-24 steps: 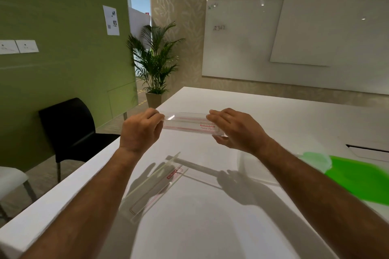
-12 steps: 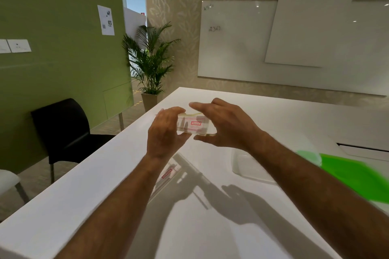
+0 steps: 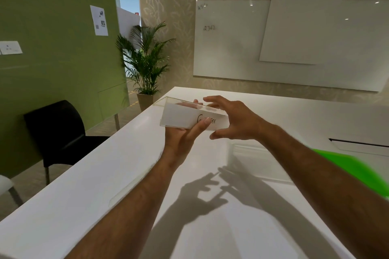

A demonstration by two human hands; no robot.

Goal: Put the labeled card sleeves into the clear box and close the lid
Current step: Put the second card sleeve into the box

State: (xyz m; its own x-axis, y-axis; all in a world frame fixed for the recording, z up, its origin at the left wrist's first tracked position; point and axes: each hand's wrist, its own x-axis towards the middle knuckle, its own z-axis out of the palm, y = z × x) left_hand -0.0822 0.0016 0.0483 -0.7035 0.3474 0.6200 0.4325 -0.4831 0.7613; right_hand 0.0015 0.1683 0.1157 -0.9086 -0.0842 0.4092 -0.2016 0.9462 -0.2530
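Note:
My left hand (image 3: 182, 139) holds a clear card sleeve (image 3: 180, 116) from below, thumb pressed on its front, above the white table (image 3: 101, 176). The sleeve's white face carries dark handwriting, partly covered by my thumb. My right hand (image 3: 239, 121) hovers at the sleeve's right end with fingers spread, index finger over the top edge and thumb below; I cannot tell if it touches. A second clear sleeve (image 3: 124, 192) lies flat on the table beside my left forearm. The clear box (image 3: 259, 154) shows only faintly on the table under my right forearm.
A bright green sheet (image 3: 357, 170) lies at the table's right. A black chair (image 3: 61, 132) stands left of the table, with a potted palm (image 3: 147, 65) beyond. A slot (image 3: 357, 143) is cut into the tabletop at the right.
The sleeve has turned from its red-labelled side to its white handwritten face. My right hand has loosened and spread its fingers; my left now carries it from underneath.

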